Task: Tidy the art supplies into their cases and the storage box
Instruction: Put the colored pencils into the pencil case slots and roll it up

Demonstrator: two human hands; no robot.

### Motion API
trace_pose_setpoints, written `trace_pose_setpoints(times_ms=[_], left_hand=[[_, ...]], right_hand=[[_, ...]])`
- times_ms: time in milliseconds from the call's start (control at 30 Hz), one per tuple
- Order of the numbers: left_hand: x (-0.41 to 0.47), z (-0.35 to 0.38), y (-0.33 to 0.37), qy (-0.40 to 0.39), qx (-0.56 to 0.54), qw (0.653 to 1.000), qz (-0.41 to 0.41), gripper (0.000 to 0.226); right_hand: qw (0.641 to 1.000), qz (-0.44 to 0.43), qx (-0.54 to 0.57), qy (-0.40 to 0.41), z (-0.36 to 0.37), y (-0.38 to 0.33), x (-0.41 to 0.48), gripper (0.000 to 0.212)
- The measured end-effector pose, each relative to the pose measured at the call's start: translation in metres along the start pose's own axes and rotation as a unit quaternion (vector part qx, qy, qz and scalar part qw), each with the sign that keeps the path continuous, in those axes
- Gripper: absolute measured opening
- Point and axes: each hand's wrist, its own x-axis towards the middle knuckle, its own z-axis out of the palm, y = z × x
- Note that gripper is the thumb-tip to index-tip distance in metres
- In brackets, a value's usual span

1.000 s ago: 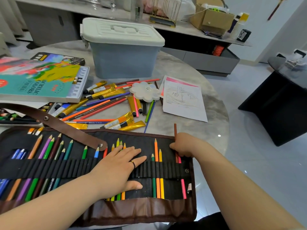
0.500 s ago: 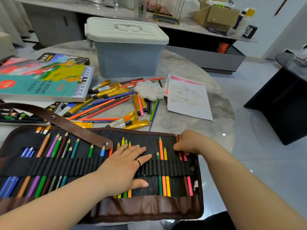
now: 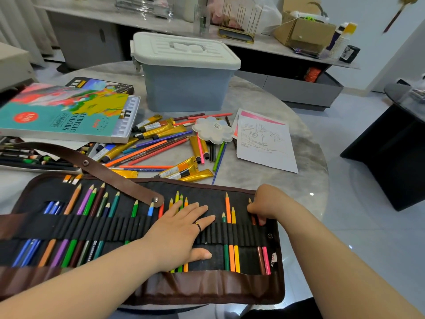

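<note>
Left hand (image 3: 181, 229) lies flat, fingers straight, on the open pencil roll (image 3: 207, 288) at the near edge. Right hand (image 3: 266, 201), curled at its right end, seems to pinch a brown pencil (image 3: 261, 261). Loose pencils (image 3: 147, 155) lie beyond, the lidded storage box (image 3: 184, 88) farther.

The left hand (image 3: 179, 229) lies flat on the open pencil roll (image 3: 207, 284), fingers (image 3: 202, 221) straight. Just right of them, the right hand (image 3: 266, 203) curls round a brown pencil (image 3: 261, 256) in the roll. Past the fingers, loose pencils (image 3: 138, 155) and paint tubes (image 3: 179, 172) lie on the counter (image 3: 264, 180).
</note>
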Motion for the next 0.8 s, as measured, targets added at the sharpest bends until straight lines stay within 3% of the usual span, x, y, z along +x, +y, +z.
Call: trace_pose_setpoints(times_ms=[100, 167, 200, 300, 400, 667, 800], left_hand=[[-0.004, -0.006, 0.001, 0.023, -0.032, 0.999, 0.005, 0.072], [-0.008, -0.016, -0.003, 0.067, -0.059, 0.996, 0.007, 0.068], [-0.010, -0.023, -0.010, 0.099, -0.065, 0.993, 0.000, 0.064], [-0.017, -0.038, -0.034, 0.183, -0.090, 0.978, -0.045, 0.046], [-0.030, -0.041, -0.060, 0.193, -0.102, 0.970, -0.107, 0.037], [-0.057, -0.036, -0.102, 0.182, -0.099, 0.957, -0.201, 0.030], [-0.060, -0.038, -0.107, 0.186, -0.089, 0.956, -0.209, 0.032]], right_hand=[[0.992, 0.002, 0.055, 0.115, -0.014, -0.013, -0.001, 0.029], [0.980, -0.053, 0.082, 0.171, -0.026, -0.038, -0.001, 0.015], [0.976, -0.092, 0.083, 0.178, -0.032, -0.057, 0.000, 0.018], [0.963, -0.199, 0.065, 0.170, -0.041, -0.110, 0.005, 0.024], [0.955, -0.265, 0.001, 0.132, -0.036, -0.153, 0.014, 0.029], [0.939, -0.289, -0.157, 0.098, -0.012, -0.195, 0.034, 0.035], [0.936, -0.283, -0.194, 0.079, -0.013, -0.196, 0.036, 0.041]])
